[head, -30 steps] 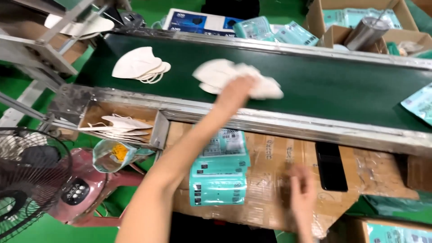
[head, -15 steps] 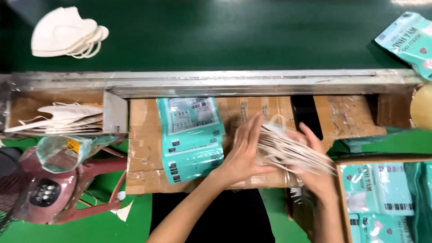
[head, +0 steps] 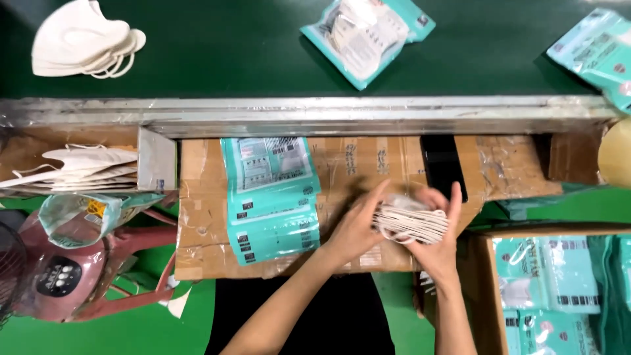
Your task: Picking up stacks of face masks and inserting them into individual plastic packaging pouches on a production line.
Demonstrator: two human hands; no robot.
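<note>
Both my hands grip one stack of white folded face masks (head: 411,222) over a taped cardboard work surface (head: 204,223). My left hand (head: 358,227) presses on the stack's left end. My right hand (head: 442,230) wraps its right end, fingers up. Just left of my hands lies a pile of empty teal pouches (head: 269,197). On the dark green conveyor belt (head: 217,59) beyond the metal rail sit a filled teal pouch (head: 365,36) and a loose pile of white masks (head: 82,39).
More white masks (head: 79,169) lie in a cardboard tray at the left. A black phone (head: 442,161) lies near the rail. A carton of filled teal pouches (head: 552,276) stands at the lower right, a pink fan (head: 59,276) at the lower left.
My left hand came back from the belt with masks. Both hands have since squeezed the fanned-out masks into a tighter stack. A filled teal pouch has come into view on the belt.
</note>
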